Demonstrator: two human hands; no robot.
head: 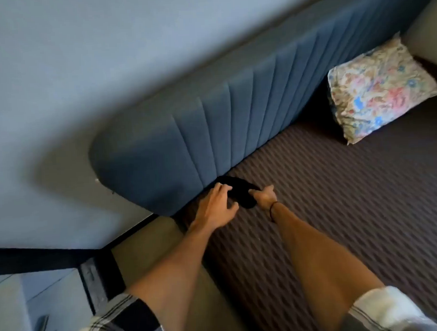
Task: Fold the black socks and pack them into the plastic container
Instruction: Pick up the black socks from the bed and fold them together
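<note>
I see the black socks (241,194) lying on the brown ribbed bed cover (339,197), tucked right against the foot of the blue padded headboard (211,130). My left hand (215,205) rests beside them with fingers spread, its grip wide and holding nothing. My right hand (263,194) looks pinched onto the fabric's near edge, probably to draw it away from the headboard. The cover toward me offers open room for folding; the floral pillow (379,93) sits well apart. No plastic container is visible.
</note>
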